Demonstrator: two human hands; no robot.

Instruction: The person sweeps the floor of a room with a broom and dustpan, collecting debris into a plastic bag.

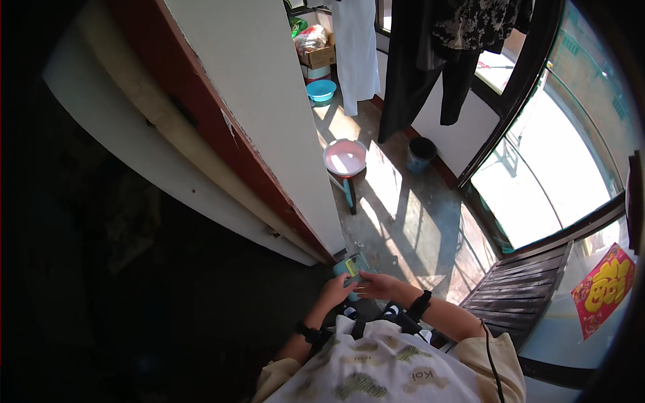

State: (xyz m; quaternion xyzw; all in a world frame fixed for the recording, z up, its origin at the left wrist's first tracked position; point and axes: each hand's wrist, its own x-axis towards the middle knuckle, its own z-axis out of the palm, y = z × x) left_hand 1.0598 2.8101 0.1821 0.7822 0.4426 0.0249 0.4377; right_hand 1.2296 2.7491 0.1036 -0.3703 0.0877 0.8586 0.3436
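In front of my waist, both hands meet at a small clear-and-yellow-green object (352,267); its kind is too small to make out. The fingers of my left hand (335,290) are closed on its near left edge. My right hand (377,286) comes from the other side, fingers bent in against the same object. A light blue item (340,270) shows just beneath and beyond it, mostly covered. Each wrist wears a black band.
Ahead stand a pink basin (345,157) on a stand, a dark bucket (422,152) and a blue basin (321,91) below a cardboard box (318,56). Dark clothes (423,64) and a white cloth (357,54) hang above. A white wall (262,121) rises at left, windows (544,181) at right.
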